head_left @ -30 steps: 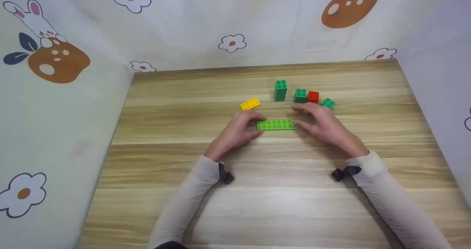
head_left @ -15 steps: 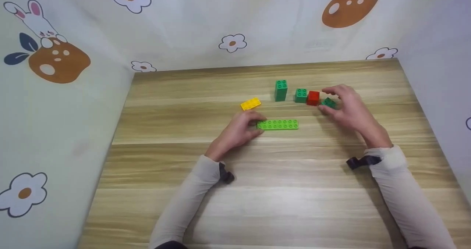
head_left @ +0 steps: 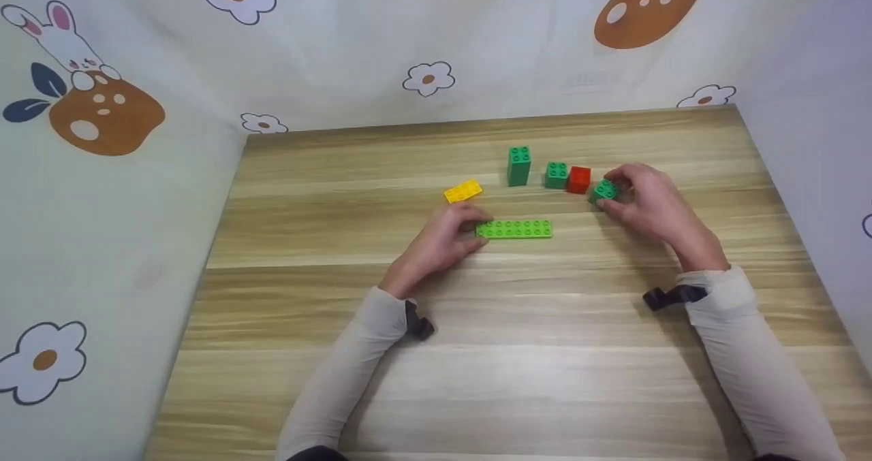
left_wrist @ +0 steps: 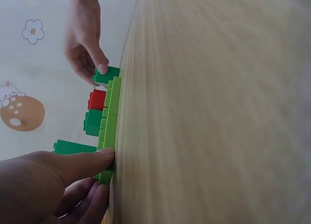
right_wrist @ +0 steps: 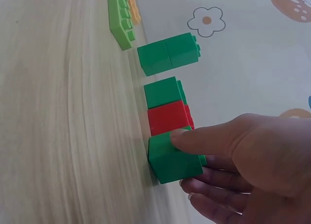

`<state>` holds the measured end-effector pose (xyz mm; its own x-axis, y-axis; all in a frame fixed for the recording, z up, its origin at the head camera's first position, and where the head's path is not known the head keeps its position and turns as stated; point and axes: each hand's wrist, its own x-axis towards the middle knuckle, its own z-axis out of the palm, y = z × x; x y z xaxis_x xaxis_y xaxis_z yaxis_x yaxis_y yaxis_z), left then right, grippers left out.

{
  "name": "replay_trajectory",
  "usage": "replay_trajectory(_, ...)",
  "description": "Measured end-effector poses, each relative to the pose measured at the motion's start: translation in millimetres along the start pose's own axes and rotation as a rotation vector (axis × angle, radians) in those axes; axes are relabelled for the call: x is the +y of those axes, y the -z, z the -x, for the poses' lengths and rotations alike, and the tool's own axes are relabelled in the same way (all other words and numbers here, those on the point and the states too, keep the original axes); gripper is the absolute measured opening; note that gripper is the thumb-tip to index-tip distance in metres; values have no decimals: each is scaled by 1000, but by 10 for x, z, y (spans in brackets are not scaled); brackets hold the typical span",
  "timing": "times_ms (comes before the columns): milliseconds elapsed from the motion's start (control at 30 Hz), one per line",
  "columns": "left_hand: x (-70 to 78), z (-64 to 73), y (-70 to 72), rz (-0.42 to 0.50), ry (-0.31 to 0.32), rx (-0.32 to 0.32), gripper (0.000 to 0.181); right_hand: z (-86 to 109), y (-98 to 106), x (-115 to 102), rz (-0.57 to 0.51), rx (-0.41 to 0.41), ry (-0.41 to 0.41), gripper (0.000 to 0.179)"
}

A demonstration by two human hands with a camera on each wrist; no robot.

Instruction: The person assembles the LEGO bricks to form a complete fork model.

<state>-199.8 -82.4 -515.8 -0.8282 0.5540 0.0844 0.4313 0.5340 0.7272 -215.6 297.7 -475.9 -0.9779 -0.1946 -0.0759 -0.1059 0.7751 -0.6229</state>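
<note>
Wood-grain table [head_left: 518,379] fills most of our head view. Behind it and at the sides, we see a pale wall covering [head_left: 340,52] with printed flowers [head_left: 428,78] and brown fruit [head_left: 107,114]. Two light sleeves [head_left: 344,372] reach in from the near edge, each with a black wrist mount [head_left: 671,297].

Hands next. The left hand [head_left: 439,240] pinches the left end of the lime-green brick, thumb on the near side, fingers on the far side. The right hand [head_left: 647,202] is narrow too, holding the small green brick between thumb and fingers, off to the right.

Now bricks, big to small. We have the long lime-green brick [head_left: 518,229] lying flat, studs up, crosswise in front of the others. Past it, the green stack [head_left: 518,168] stands upright, two bricks tall by the seam in the right wrist view. The flat yellow brick [head_left: 463,191] lies at a slant just beyond the left hand. Right of the stack we tag a square green brick [head_left: 556,176], with a red brick [head_left: 579,181] right up against it. The small green brick [head_left: 603,191] sits just right of the red one, angled; we can't tell whether it touches the table.
</note>
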Motion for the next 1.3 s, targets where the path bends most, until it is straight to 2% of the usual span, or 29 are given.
replay_trajectory(400,-5,2,2,3,4,1,36,87,-3,-210,-26,-25,63,46)
replay_trajectory(700,-13,2,-4,-4,-11,13,36,57,-195,-253,-57,-14,254,40)
replay_trajectory(1033,-7,1,-10,12,-3,8,36,84,-366,-293,-160,-149,337,44)
replay_trajectory(1300,1,1,-8,14,-12,16,36,89,-447,-340,-159,-190,369,44)
